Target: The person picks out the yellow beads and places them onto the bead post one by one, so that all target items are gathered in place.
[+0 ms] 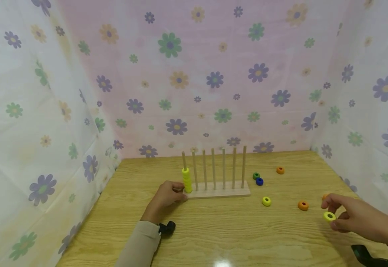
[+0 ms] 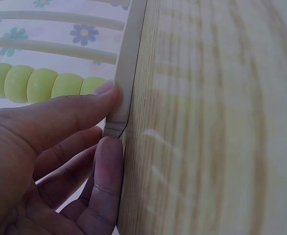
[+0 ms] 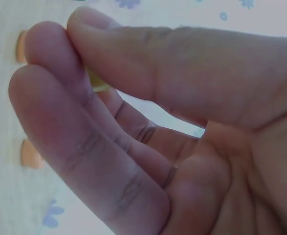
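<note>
A wooden peg rack (image 1: 219,192) with several upright rods stands on the table, and yellow beads (image 1: 187,181) are stacked on its leftmost rod. My left hand (image 1: 166,193) holds the rack's left end; in the left wrist view the thumb (image 2: 101,95) lies against the base beside the beads, and a curled finger touches the base's corner. Off to the right, my right hand (image 1: 355,215) pinches a yellow bead (image 1: 329,217) between thumb and fingers, above the table. In the right wrist view the fingers hide most of that bead.
Loose on the table right of the rack are a green bead (image 1: 256,176), a blue bead (image 1: 259,181), a yellow bead (image 1: 266,201) and several orange beads (image 1: 303,205). One orange bead is partly behind my right hand. Flowered cloth (image 1: 210,96) encloses the wooden table (image 1: 214,237) at back and sides.
</note>
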A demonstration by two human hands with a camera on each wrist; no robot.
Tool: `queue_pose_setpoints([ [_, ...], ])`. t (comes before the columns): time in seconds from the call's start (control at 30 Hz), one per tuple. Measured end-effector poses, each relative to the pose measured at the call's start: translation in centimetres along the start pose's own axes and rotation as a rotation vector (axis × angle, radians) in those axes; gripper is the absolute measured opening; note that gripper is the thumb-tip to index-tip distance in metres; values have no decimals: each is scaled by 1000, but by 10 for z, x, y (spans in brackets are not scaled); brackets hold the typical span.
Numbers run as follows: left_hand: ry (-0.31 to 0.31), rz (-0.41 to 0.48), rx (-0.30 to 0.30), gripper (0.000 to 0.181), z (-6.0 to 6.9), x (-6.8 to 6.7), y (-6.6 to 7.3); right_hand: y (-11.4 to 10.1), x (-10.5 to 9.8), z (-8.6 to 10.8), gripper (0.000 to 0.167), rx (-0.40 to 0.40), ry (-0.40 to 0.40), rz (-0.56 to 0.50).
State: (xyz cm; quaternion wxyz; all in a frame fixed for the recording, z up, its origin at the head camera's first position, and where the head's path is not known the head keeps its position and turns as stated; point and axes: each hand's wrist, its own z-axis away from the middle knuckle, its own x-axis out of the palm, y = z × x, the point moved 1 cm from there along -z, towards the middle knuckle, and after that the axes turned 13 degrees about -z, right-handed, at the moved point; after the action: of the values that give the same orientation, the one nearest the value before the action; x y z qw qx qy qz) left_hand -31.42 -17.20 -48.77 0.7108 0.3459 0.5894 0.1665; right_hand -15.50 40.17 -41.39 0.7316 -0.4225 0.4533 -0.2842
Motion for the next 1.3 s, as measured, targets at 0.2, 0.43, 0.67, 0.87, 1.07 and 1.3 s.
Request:
queue_pose_setpoints([
  [0.2, 2, 1, 3, 56, 0, 0, 1, -18, -3, -6, 42, -32, 8, 50],
  [0.43, -3, 15, 11, 55, 1, 0, 0, -42, -1, -18, 37, -122, -2, 153],
  [0.67, 2, -2, 13, 56, 2, 0, 0, -68, 2, -31, 32, -158, 32, 220],
  [0.87, 7, -14, 14, 55, 1, -1, 0, -93, 6, -41, 33, -197, 105, 284],
  [1.07, 11, -40, 13, 55, 0, -1, -1, -111, 10, -50, 34, -243, 137, 354],
  [1.3, 11, -22, 7, 55, 2, -2, 1, -133, 17, -62, 34, -327, 140, 414],
])
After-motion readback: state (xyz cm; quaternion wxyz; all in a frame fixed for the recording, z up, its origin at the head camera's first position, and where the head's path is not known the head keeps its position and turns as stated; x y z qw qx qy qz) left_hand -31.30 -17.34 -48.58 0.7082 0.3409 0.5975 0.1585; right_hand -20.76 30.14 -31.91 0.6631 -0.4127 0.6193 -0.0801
